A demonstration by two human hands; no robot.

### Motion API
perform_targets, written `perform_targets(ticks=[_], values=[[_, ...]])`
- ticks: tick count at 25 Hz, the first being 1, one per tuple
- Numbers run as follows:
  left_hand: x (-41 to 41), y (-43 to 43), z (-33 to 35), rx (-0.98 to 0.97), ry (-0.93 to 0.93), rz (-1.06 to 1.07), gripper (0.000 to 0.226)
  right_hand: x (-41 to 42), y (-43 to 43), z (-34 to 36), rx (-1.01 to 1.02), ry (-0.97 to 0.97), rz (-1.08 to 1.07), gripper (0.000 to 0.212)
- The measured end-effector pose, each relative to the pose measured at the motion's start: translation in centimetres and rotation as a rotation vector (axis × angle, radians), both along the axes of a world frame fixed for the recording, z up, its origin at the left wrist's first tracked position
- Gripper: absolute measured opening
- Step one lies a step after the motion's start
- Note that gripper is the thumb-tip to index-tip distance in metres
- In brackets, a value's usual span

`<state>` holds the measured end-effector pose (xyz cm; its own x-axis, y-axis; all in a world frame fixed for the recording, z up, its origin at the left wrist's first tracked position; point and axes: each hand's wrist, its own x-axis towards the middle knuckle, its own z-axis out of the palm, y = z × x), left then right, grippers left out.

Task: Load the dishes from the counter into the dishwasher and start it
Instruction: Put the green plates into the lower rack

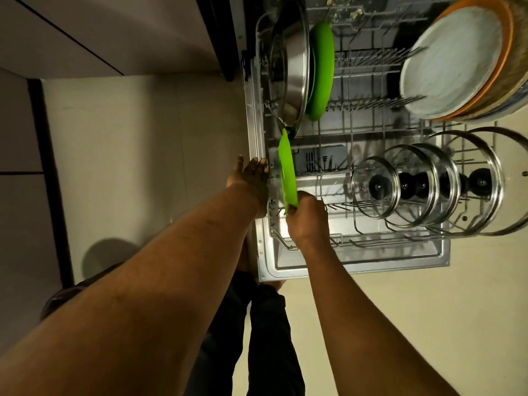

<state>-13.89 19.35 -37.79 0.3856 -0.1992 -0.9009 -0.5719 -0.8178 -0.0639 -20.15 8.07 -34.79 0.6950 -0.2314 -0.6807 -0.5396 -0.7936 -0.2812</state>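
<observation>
Head view showed the left hand [251, 178] laid open on the left edge of the dishwasher rack [380, 242], apparently steadying it, while the right hand [307, 221] grasped a green plate [287, 172] edge-on, evidently to slot it between tines beside the glass lids [374, 187]

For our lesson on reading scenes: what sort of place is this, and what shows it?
Probably a home kitchen: a dishwasher rack holds glass pot lids and stacked plates, the right hand grips a green plate, cabinets stand beside.
</observation>
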Motion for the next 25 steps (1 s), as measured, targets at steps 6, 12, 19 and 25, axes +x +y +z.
perform_targets(ticks=[6, 12, 19, 25], values=[[0.1, -0.4, 0.2, 0.033, 0.013, -0.022, 0.095, 0.3, 0.0, -0.3, -0.014, 0.01, 0.06, 0.02], [0.0, -0.8, 0.8, 0.057, 0.016, -0.044, 0.095, 1.0, 0.5, 0.4, -0.021, 0.04, 0.129, 0.022], [0.0, -0.8, 0.5, 0.058, -0.003, -0.041, 0.097, 0.3, -0.2, -1.0, -0.058, 0.062, 0.161, 0.022], [-0.2, -0.8, 0.1, 0.073, -0.011, -0.049, 0.102, 0.0, -0.3, -2.8, -0.068, 0.035, 0.187, 0.026]])
